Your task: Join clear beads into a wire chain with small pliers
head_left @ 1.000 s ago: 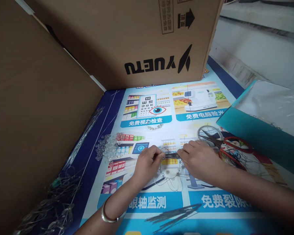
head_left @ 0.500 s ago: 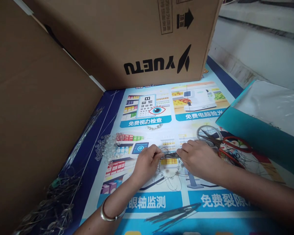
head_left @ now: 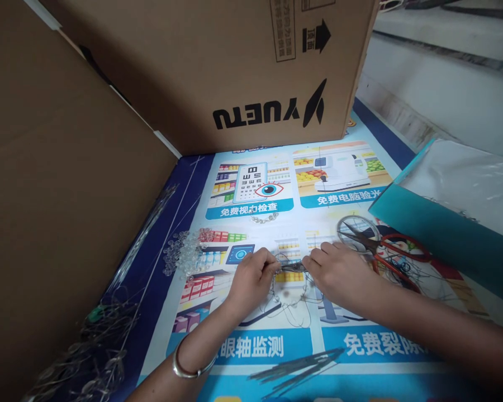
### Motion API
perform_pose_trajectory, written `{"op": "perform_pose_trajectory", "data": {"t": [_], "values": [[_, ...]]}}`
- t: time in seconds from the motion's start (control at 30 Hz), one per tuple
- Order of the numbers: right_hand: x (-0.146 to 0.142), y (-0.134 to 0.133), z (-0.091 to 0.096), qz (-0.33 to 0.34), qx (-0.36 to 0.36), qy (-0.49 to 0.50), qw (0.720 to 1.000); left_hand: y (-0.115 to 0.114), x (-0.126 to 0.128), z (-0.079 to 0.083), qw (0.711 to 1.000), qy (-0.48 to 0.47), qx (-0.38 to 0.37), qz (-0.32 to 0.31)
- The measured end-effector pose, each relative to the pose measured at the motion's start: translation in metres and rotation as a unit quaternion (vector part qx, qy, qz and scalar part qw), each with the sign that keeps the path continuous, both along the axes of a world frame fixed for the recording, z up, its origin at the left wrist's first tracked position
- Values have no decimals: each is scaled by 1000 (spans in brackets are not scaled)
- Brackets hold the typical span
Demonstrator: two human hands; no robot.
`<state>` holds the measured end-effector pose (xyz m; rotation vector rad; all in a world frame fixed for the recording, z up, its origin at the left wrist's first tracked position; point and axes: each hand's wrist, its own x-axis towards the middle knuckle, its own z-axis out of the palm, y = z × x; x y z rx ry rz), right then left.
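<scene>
My left hand (head_left: 254, 279) is closed in a pinch on thin wire, at the upper left of a loose loop. That loop is a beaded wire strand (head_left: 291, 304), lying on the printed sheet between my hands. My right hand (head_left: 335, 273) is closed around what look like small dark pliers (head_left: 293, 267). Their narrow metal part points left and reaches my left fingertips; its tip and the exact grip are hidden. To the left lies a heap of clear beads (head_left: 186, 254). A short curved row of clear beads (head_left: 265, 218) rests farther back.
Red-handled scissors (head_left: 379, 244) lie open over a wire coil (head_left: 347, 220) and tangled dark wire, right of my right hand. Dark wire strips (head_left: 295, 369) lie in front. A teal box (head_left: 448, 229) stands right; cardboard (head_left: 251, 67) walls the back and left. Tangled strands (head_left: 96, 346) lie left.
Both hands hold nearly the same place and grip. My right hand and forearm have shifted very slightly; the strand and beads look unmoved.
</scene>
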<state>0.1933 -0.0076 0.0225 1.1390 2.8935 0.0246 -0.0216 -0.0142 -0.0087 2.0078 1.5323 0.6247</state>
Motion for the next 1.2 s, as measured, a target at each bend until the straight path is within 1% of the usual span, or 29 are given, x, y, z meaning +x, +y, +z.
{"op": "perform_pose_trajectory", "data": {"t": [0.4, 0.6, 0.8, 0.97, 1.2], "values": [[-1, -1, 0, 9, 8, -30, 999, -4, -2, -1, 1000, -4, 24, -18], [-1, -1, -1, 9, 2, -24, 1000, -4, -3, -1, 997, -3, 54, -54], [1, -2, -2, 9, 5, -26, 1000, -3, -6, -2, 992, -5, 76, -104], [1, -2, -3, 5, 8, -29, 1000, -6, -9, -5, 989, -4, 91, -120], [1, -1, -4, 5, 6, -17, 1000, -9, -8, -6, 978, 17, 150, -142]]}}
